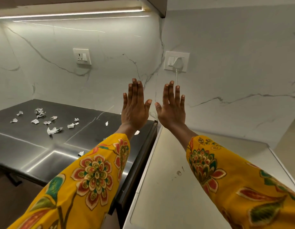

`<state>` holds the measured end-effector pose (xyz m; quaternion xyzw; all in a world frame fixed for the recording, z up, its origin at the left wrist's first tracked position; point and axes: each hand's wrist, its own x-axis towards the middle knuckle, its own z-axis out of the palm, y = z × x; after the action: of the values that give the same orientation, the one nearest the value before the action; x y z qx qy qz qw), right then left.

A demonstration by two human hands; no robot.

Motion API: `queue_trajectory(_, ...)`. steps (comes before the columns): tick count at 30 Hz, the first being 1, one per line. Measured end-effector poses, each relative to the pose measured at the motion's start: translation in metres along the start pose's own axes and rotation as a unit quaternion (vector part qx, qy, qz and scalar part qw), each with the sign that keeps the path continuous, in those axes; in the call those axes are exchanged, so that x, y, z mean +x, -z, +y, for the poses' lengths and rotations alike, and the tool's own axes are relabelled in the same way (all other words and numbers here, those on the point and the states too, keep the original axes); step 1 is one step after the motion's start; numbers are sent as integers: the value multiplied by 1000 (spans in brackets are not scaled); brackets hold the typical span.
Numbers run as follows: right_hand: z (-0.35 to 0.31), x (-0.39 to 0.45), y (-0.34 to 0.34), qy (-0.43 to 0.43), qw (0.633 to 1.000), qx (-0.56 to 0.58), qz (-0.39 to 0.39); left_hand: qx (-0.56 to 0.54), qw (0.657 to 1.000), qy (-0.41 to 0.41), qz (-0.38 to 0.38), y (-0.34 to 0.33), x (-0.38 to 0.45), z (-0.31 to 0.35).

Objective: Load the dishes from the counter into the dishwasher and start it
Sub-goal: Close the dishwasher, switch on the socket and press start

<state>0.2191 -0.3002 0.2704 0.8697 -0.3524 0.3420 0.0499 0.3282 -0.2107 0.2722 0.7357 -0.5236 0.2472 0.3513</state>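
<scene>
No legible writing on either wall socket (pixel 82 56). Left hand (pixel 134 111) and right hand (pixel 171 111) — raised side by side, fingers straight, holding nothing. Dark steel counter (pixel 36 146) bears torn paper scraps (pixel 39 112); pale appliance top (pixel 168 179) just beside its right edge. No dishes in view.

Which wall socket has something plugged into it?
The right-hand socket, on the wall past the corner, above the right hand. A white plug with a cord hanging down sits in it. The left socket has nothing in it.
</scene>
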Motion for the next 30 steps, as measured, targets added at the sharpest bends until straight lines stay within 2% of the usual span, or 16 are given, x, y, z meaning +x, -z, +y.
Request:
queue_trajectory(6,-5,41,-22,10,1000,-4,13,-7,1000,-6,12,-20,33,-31)
queue_trajectory(15,5,114,-60,-52,998,-30,18,-30,998,-43,-19,-62,102,-82)
queue_trajectory(30,44,208,-92,-152,979,-116,-69,-57,991,-92,-78,-120,158,-114)
